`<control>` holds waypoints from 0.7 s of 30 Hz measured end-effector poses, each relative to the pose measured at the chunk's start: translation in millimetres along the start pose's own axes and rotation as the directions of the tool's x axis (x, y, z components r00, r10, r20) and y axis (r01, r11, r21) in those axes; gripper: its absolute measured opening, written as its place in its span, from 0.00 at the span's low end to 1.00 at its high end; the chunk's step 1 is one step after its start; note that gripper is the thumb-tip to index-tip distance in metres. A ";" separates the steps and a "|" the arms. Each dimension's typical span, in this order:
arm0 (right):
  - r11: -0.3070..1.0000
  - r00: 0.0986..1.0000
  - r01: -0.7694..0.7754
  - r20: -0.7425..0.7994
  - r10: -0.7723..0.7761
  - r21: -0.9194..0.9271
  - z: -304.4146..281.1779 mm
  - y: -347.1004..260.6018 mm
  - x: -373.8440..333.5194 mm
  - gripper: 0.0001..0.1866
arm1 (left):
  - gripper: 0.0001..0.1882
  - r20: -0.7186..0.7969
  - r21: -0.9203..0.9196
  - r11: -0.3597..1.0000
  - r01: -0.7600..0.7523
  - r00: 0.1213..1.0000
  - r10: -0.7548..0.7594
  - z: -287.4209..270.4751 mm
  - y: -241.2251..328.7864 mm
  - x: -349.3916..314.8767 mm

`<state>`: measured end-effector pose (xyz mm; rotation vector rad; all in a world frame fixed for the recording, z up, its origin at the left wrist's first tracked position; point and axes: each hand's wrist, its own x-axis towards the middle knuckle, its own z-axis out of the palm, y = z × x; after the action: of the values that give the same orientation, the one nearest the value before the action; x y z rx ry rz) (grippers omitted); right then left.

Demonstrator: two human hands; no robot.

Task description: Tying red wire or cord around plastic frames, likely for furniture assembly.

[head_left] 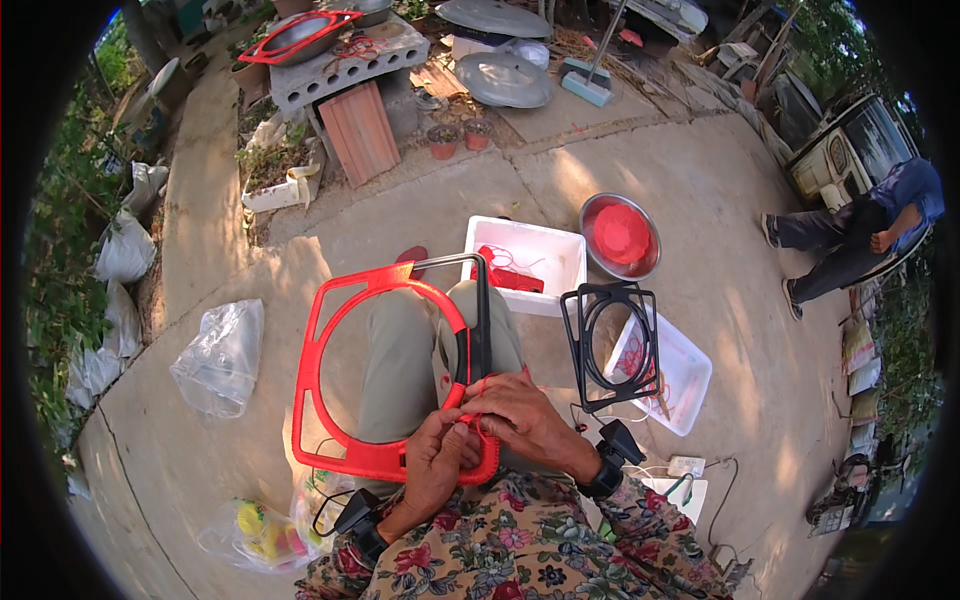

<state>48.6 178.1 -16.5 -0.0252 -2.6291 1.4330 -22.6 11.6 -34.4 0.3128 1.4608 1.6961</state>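
Note:
A square frame with a round ring inside (315,375) rests across my lap. Red cord wraps most of it, while its far right corner and right side show bare black. My left hand (437,455) is closed on the frame's near right part, thumb pressing on the red wrapping. Close against it, my right hand (520,418) has its fingers pinched together on red cord (478,425) beside the ring. Where the cord passes between the fingers is partly hidden.
A white foam box (574,262) with red cord lies ahead, beside a metal bowl (652,262) holding red material. A bare black frame (570,345) leans on a white tray (695,385) at right. Plastic bags (222,355) lie left. Another person (850,230) sits far right.

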 end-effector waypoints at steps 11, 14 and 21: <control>0.898 0.910 -0.211 -0.257 0.325 0.387 -1.7 -9.6 -7.2 0.11 | 0.09 -0.032 0.002 0.995 0.098 0.995 -0.098 -0.5 5.5 -0.9; 0.841 0.900 -0.179 -0.261 0.350 0.510 -7.7 -5.0 -10.1 0.11 | 0.06 0.012 0.036 0.986 0.161 0.987 -0.162 1.3 7.4 1.3; 0.800 0.898 -0.157 -0.253 0.360 0.580 1.1 -16.0 -4.0 0.11 | 0.06 0.018 0.060 0.974 0.217 0.976 -0.219 -0.7 4.0 -2.6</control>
<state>53.2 168.2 -4.2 -0.5530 -1.9012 2.0060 -23.3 9.4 -30.1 0.1951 1.4712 1.4722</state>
